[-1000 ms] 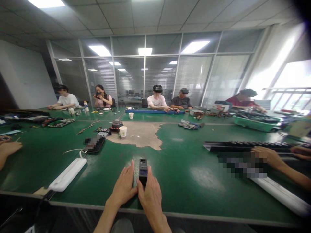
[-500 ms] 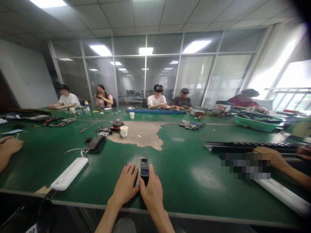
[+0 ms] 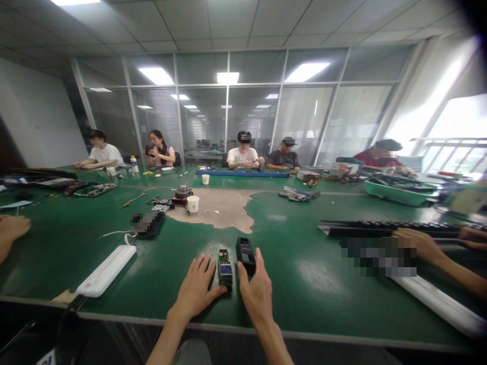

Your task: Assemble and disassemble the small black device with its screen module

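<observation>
Left hand (image 3: pixel 196 288) open, thumb at blue-screened green circuit-board module (image 3: pixel 225 269); right hand (image 3: pixel 257 290) loosely grips black rectangular plastic casing (image 3: pixel 245 255). Sideways thumb pressure could tip module.

The circuit board (image 3: pixel 225 272) sits on the table (image 3: pixel 304 314), the cover (image 3: pixel 245 252) just right of it, a cup (image 3: pixel 193 204) behind-left.
</observation>
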Available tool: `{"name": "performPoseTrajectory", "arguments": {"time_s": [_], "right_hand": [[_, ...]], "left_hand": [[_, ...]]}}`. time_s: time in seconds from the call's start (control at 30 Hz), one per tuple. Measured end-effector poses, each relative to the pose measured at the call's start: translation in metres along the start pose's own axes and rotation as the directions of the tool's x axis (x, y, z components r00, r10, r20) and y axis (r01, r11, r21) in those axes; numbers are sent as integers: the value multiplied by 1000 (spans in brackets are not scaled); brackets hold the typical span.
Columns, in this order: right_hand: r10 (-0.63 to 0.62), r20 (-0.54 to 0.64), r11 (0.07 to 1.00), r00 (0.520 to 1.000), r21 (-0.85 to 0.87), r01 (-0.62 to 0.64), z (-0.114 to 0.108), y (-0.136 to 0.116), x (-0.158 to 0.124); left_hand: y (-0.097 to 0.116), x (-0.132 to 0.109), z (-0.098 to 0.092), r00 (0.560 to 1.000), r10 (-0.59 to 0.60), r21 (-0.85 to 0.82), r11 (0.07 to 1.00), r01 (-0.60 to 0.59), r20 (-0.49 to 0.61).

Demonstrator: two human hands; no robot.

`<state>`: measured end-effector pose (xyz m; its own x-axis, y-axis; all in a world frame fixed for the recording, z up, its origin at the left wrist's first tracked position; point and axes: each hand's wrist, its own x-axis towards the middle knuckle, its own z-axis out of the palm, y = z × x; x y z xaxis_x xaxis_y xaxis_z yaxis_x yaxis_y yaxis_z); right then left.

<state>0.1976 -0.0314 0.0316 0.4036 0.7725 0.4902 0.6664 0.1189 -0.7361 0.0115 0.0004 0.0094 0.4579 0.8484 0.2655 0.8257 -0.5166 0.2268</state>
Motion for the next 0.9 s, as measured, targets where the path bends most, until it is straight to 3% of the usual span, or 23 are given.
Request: {"name": "performPoseTrajectory", "arguments": {"time_s": [0.3,0.9], "right_hand": [[-39,1,987,999,-157,39,9,38,-6],[-12,39,957,999,-289,23,6,40,-11]], "left_hand": [[-6,0,7,1000,-5,10,1000,5,-9],[-3,-1,6,999,-11,-4,1000,11,-30]]}}
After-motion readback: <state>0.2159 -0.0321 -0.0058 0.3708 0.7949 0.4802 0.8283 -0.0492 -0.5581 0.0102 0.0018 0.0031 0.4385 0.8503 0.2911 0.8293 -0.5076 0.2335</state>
